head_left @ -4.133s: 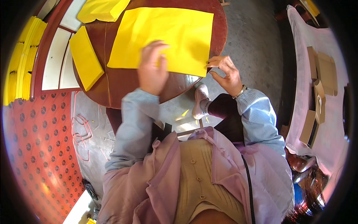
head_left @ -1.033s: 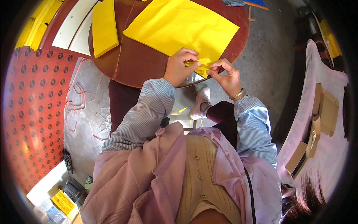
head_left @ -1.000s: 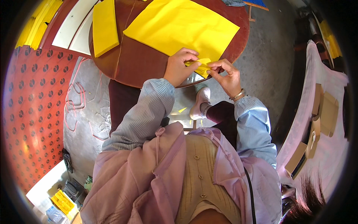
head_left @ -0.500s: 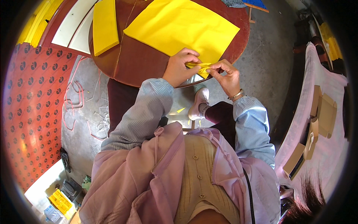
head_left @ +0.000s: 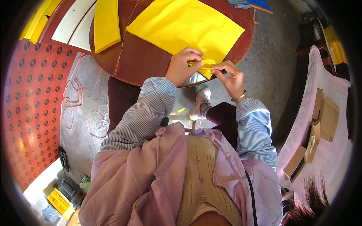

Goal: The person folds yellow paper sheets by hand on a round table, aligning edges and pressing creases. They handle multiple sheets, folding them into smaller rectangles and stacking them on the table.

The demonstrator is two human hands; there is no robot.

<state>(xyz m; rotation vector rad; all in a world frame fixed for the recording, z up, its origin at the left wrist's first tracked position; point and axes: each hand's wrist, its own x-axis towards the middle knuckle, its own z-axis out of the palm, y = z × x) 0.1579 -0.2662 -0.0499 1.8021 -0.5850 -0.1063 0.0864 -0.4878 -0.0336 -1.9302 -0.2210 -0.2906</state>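
A large yellow sheet (head_left: 184, 28), looking like thin paper or fabric, lies flat on a round brown table (head_left: 141, 62). At its near corner, by the table's edge, is a small creased and folded yellow piece (head_left: 206, 69). My left hand (head_left: 183, 67) pinches this folded piece from the left, thumb and fingers curled on it. From the right, my right hand (head_left: 230, 77) holds its other end between thumb and forefinger. Whether the piece is the sheet's own corner or a separate bit cannot be made out.
A long yellow folded stack (head_left: 107, 26) lies on the table's left side. Wires (head_left: 77, 94) are on the floor to the left. On the right, a pink cloth (head_left: 320, 150) bears open cardboard boxes (head_left: 327, 120). A yellow crate (head_left: 59, 201) stands at the lower left.
Both hands keep their pinch on the folded yellow piece, and its folds have shifted slightly, with a little more of it showing between the fingers. The view has tilted a touch.
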